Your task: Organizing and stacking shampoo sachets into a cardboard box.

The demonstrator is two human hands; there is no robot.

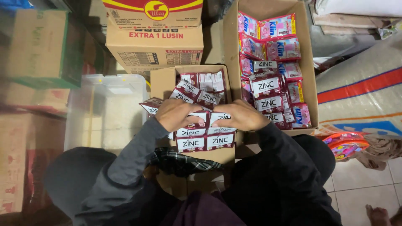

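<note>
Cardboard dominates the scene: a large closed carton (154, 37) with red and yellow print is seen beyond the hands, and a tall open box (312, 83) is set just to the right of them, filled with dark red and pink sachet strips (272, 79). To the left of the hands a clear plastic tub (104, 109) with a lid is placed. Directly under the hands a smaller open box (161, 83) is packed with more dark red sachets. A strip of dark red sachets (205, 141) is held across that small box, hanging toward the lap. The left hand (178, 114) is closed over the strip's left end, and the right hand (243, 115) is curled over its right end, fingers bent downward. Whether each grip is tight cannot be told.

A risk is judged here: the strip could be torn at its perforations if it is pulled apart too hard, and the loose lower sachets could be snagged on the box edge or dropped into the lap.
</note>
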